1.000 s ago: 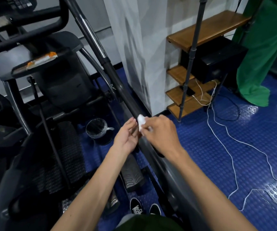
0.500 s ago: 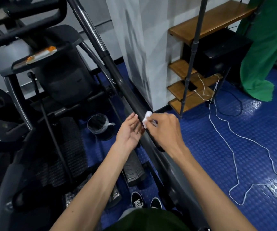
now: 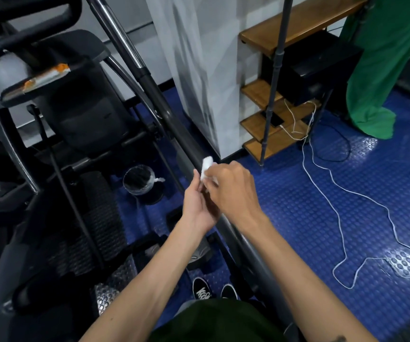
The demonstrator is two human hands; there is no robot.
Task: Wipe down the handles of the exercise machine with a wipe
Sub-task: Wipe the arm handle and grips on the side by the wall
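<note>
Both forearms stretched forward from the bottom of the view, meeting over the long dark handle (image 3: 174,124) of the exercise machine (image 3: 75,114). Right hand (image 3: 231,191) knuckles up, fingers curled in, pinching a small folded white wipe (image 3: 205,166) at its lower end. Wipe poking up past the knuckles, right against the handle bar where it slants down toward the feet. Left hand (image 3: 199,203) just beside the right, palm turned inward, fingers straight and relaxed, tips up near the wipe; cannot tell whether they touch it. Wrists close, elbows spread wide. Down below, two black shoes (image 3: 213,291) on the blue studded floor (image 3: 322,206). Off to the left, a small lined bin (image 3: 138,180). To the right, a white cable (image 3: 332,178) trailing from the wooden shelf (image 3: 273,134).
</note>
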